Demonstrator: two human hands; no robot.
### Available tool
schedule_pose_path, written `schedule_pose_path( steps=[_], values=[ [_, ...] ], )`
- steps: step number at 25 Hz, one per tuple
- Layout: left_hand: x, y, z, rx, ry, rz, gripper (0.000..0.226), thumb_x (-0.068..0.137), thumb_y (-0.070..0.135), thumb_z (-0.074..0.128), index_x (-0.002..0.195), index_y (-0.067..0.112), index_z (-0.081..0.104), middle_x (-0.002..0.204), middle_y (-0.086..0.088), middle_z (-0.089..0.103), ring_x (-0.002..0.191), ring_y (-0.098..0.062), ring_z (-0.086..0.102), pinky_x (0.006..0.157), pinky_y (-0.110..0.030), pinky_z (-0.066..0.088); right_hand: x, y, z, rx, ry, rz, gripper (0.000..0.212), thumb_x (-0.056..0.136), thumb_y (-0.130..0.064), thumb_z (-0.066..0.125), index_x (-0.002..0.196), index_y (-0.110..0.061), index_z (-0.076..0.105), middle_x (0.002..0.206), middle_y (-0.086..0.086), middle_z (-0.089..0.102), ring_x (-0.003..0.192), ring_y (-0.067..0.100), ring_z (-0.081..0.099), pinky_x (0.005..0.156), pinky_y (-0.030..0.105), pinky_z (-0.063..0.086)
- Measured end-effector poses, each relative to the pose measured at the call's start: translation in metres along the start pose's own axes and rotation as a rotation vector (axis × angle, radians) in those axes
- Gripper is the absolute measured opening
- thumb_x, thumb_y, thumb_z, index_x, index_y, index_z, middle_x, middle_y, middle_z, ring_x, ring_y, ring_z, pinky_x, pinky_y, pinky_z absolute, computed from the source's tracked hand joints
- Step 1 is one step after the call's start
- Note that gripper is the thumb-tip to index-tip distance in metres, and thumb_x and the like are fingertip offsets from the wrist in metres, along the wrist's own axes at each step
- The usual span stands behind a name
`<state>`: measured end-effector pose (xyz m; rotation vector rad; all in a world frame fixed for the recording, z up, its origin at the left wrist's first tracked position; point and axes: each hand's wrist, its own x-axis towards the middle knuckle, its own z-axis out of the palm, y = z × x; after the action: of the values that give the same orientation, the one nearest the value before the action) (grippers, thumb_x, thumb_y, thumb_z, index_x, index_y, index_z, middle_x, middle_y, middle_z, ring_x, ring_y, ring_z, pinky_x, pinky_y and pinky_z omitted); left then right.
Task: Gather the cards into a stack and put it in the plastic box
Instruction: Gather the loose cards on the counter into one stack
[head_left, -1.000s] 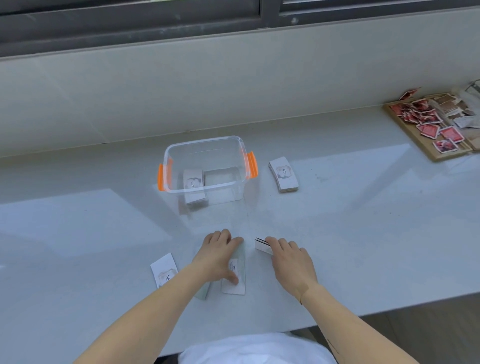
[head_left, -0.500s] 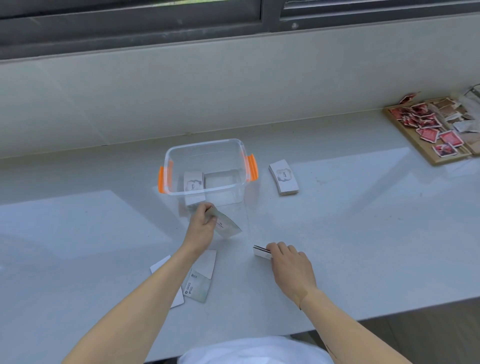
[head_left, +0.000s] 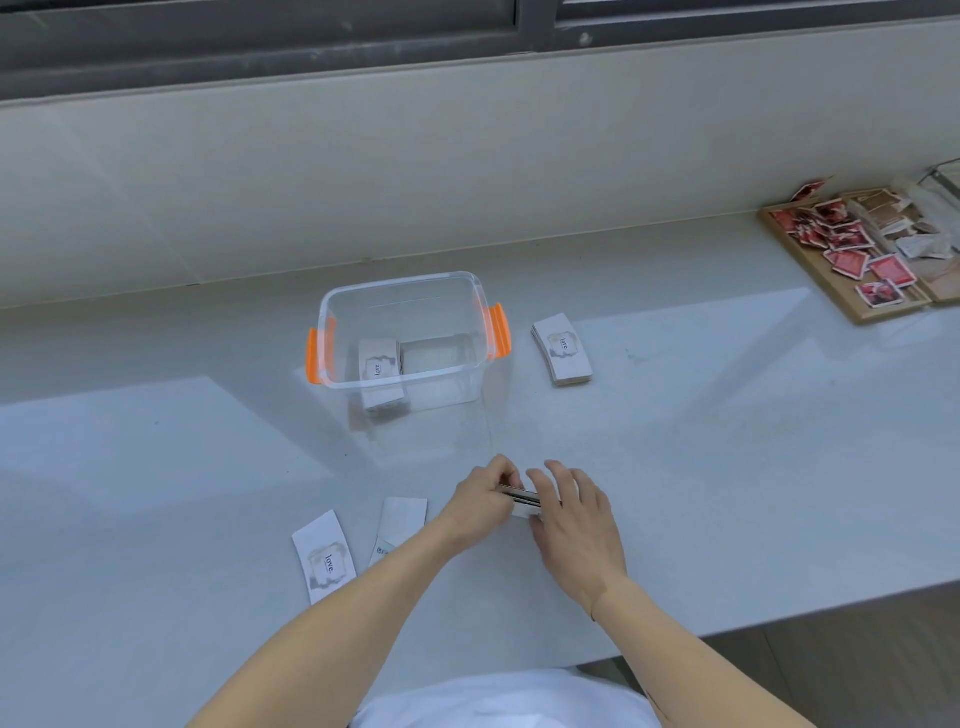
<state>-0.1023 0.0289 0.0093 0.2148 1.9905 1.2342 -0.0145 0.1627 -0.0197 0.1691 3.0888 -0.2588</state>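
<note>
A clear plastic box (head_left: 332, 332) with orange handles stands on the counter, with one stack of white cards (head_left: 378, 364) inside at its left. My left hand (head_left: 480, 501) and my right hand (head_left: 576, 514) meet in front of the box, both closed on a small stack of cards (head_left: 519, 498) held between them. Two loose white cards lie to the left of my left forearm: one marked "love" (head_left: 323, 557) and one partly hidden by the arm (head_left: 400, 522). Another card stack (head_left: 561, 352) rests right of the box.
A wooden tray (head_left: 810, 270) with several red packets and paper scraps sits at the far right. A wall and window frame rise behind the counter. The counter's front edge runs close to my body.
My left hand carried a card from near the box down to the small stack under my right hand. Both hands now hold that stack together.
</note>
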Motion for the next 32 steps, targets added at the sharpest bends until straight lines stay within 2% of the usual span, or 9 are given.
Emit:
schedule_pose_path(
  steps=[3,5,8,11,16,21,27,30,32],
  values=[
    [0.005,-0.004,0.009,0.239,-0.077,-0.026,0.028,0.067,0.007,0.040,0.079,0.033,0.043,0.088,0.000,0.043,0.090,-0.026,0.039,0.069,-0.031,0.031,0.001,0.001,0.001,-0.040,-0.017,-0.006,0.039,0.081,-0.015,0.062,0.118,-0.017,0.051,0.120,0.004,0.057,0.111,0.034,0.052,0.104,0.053,0.038],
    [0.007,-0.010,0.013,0.326,-0.083,-0.032,0.032,0.072,0.003,0.039,0.088,0.031,0.043,0.093,0.001,0.041,0.100,-0.027,0.035,0.078,-0.030,0.028,-0.001,-0.001,0.001,-0.066,-0.031,0.017,0.032,0.082,-0.016,0.062,0.112,-0.018,0.056,0.107,0.000,0.061,0.106,0.030,0.056,0.108,0.056,0.035],
    [0.010,-0.015,0.013,0.448,-0.102,0.036,0.035,0.070,0.003,0.041,0.095,0.026,0.044,0.099,0.002,0.048,0.105,-0.025,0.036,0.087,-0.032,0.028,-0.002,-0.003,0.002,-0.044,-0.099,0.035,0.019,0.089,-0.020,0.057,0.108,-0.020,0.057,0.093,-0.002,0.061,0.087,0.026,0.058,0.092,0.043,0.046],
    [0.009,-0.018,-0.002,0.548,-0.088,0.072,0.047,0.069,0.015,0.049,0.114,0.029,0.047,0.111,0.006,0.053,0.112,-0.022,0.036,0.092,-0.033,0.025,0.001,0.000,0.002,-0.022,-0.169,0.022,0.018,0.098,-0.026,0.041,0.113,-0.021,0.050,0.100,-0.001,0.058,0.089,0.026,0.054,0.072,0.037,0.038],
    [-0.008,-0.049,-0.073,0.987,-0.071,0.146,0.087,0.062,0.052,0.061,0.140,0.044,0.025,0.145,0.007,0.029,0.138,-0.021,0.015,0.115,-0.044,0.002,0.001,0.001,-0.001,-0.001,-0.176,0.019,0.017,0.099,-0.026,0.039,0.113,-0.023,0.049,0.100,-0.003,0.058,0.086,0.026,0.052,0.066,0.035,0.034],
    [-0.033,-0.076,-0.112,1.195,-0.121,0.136,0.114,0.051,0.069,0.070,0.146,0.039,0.014,0.141,0.006,0.027,0.134,-0.017,0.025,0.115,-0.046,0.004,0.004,0.003,-0.003,0.010,-0.206,0.027,0.019,0.099,-0.026,0.038,0.116,-0.026,0.047,0.103,-0.006,0.057,0.088,0.024,0.052,0.068,0.035,0.037],
    [-0.031,-0.080,-0.100,1.285,-0.025,0.158,0.102,0.054,0.062,0.077,0.140,0.033,0.030,0.123,0.002,0.039,0.115,-0.019,0.039,0.106,-0.040,0.023,0.005,0.002,-0.006,0.022,-0.215,0.025,0.026,0.099,-0.029,0.038,0.125,-0.029,0.044,0.110,-0.007,0.057,0.096,0.023,0.051,0.071,0.034,0.036],
    [-0.024,-0.069,-0.104,1.182,0.015,0.203,0.057,0.074,0.046,0.074,0.124,0.031,0.050,0.115,0.003,0.046,0.109,-0.021,0.046,0.095,-0.034,0.032,0.005,0.002,-0.007,0.036,-0.219,0.025,0.029,0.099,-0.029,0.038,0.128,-0.030,0.042,0.114,-0.007,0.056,0.100,0.023,0.051,0.075,0.034,0.038],
    [-0.020,-0.058,-0.111,0.873,0.019,0.155,0.029,0.085,0.029,0.069,0.111,0.030,0.058,0.109,0.006,0.052,0.105,-0.020,0.053,0.087,-0.032,0.039,0.004,0.002,-0.007,0.052,-0.212,0.025,0.032,0.099,-0.030,0.038,0.131,-0.030,0.040,0.117,-0.007,0.056,0.101,0.022,0.051,0.076,0.034,0.038]
  ],
)
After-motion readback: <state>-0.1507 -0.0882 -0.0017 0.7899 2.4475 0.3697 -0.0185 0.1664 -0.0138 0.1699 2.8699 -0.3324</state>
